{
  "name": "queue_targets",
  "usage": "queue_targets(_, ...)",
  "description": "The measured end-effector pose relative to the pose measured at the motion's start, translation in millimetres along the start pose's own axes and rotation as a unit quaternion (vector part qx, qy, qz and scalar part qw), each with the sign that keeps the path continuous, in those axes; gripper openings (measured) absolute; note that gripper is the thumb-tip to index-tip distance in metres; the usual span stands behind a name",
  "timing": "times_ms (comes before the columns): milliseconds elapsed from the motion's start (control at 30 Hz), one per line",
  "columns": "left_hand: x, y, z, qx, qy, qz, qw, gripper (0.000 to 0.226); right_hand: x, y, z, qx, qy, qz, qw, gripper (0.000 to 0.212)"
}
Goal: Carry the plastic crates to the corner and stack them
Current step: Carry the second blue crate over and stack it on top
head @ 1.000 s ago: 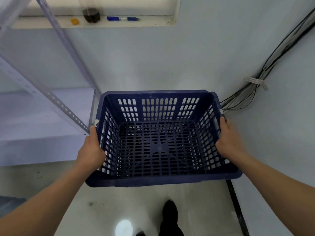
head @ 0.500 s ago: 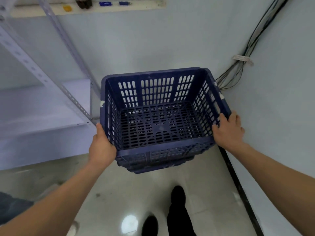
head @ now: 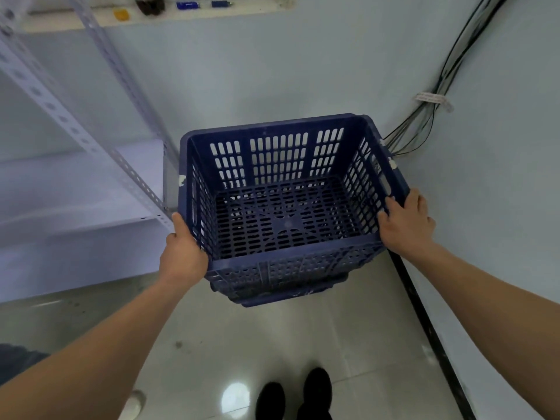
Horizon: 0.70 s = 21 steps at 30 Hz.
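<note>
A dark blue slotted plastic crate (head: 288, 189) sits in the corner, nested on top of at least one more blue crate (head: 281, 294) whose rims show beneath its near side. It is empty. My left hand (head: 183, 253) grips the near left corner of the top crate's rim. My right hand (head: 404, 224) holds the right rim near its handle slot. Both arms reach forward and down.
A white slotted-angle metal shelf unit (head: 85, 189) stands close on the left. Black cables (head: 424, 116) run down the right wall into the corner. A black skirting strip (head: 424, 316) lines the right wall. My black shoes (head: 295, 395) stand on the glossy tile floor. A window ledge (head: 169, 13) holds small items.
The crate went down and away from me into the corner, onto the crates below it. My hands stayed on its sides and my view tipped downward.
</note>
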<state>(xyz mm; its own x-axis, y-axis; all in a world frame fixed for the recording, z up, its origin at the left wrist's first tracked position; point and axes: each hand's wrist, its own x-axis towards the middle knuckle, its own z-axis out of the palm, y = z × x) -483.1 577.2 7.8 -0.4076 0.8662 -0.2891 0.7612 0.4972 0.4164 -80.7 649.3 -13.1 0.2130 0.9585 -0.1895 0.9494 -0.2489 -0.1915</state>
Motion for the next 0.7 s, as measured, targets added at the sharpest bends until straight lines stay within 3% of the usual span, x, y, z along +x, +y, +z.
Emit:
queue_targets(167,4,2,-8,0.045,-0.038,-0.009,0.998,0.073,-1,-2,-7,-0.006,-0.051,0.002,0.999,0.057)
queue_targets(367,2,16,-23,0.084,-0.032,0.02,0.996,0.041,-8,-4,-25,-0.01,-0.1,-0.016,0.995,0.065)
queue_targets(700,-16,44,-22,0.122,-0.06,0.128,0.982,0.058,-61,-43,-52,0.018,-0.085,-0.018,0.996,0.075)
